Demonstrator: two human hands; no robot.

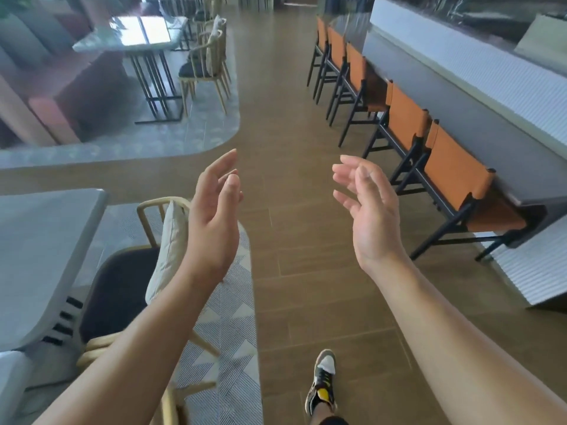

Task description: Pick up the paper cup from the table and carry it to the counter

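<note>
A wooden floor (pixel 294 124) of long brown planks runs straight ahead down the middle of the room. On the right stands a long dark counter (pixel 435 96) with a white ribbed front above it, and a row of chairs with orange backs (pixel 408 118) and black frames is pushed in beneath it. On the left a grey table (pixel 40 240) sits near, its rounded corner just beside a chair (pixel 122 286) with a pale wooden frame and dark seat; a light striped cushion (pixel 168 246) leans upright against that chair's back. Farther off on the left, a glossy table (pixel 135 33) stands on a grey patterned floor.

Both bare forearms reach forward over the planks. The left hand (pixel 214 216) is raised with palm turned inward, fingers loosely straight and apart, holding nothing; it shows just in front of the cushion. The right hand (pixel 371 216) faces it, palm inward, fingers spread and relaxed, also holding nothing. The hands are well apart. Below, a sneaker (pixel 322 381) with white, black and yellow patches steps on the floor.
</note>
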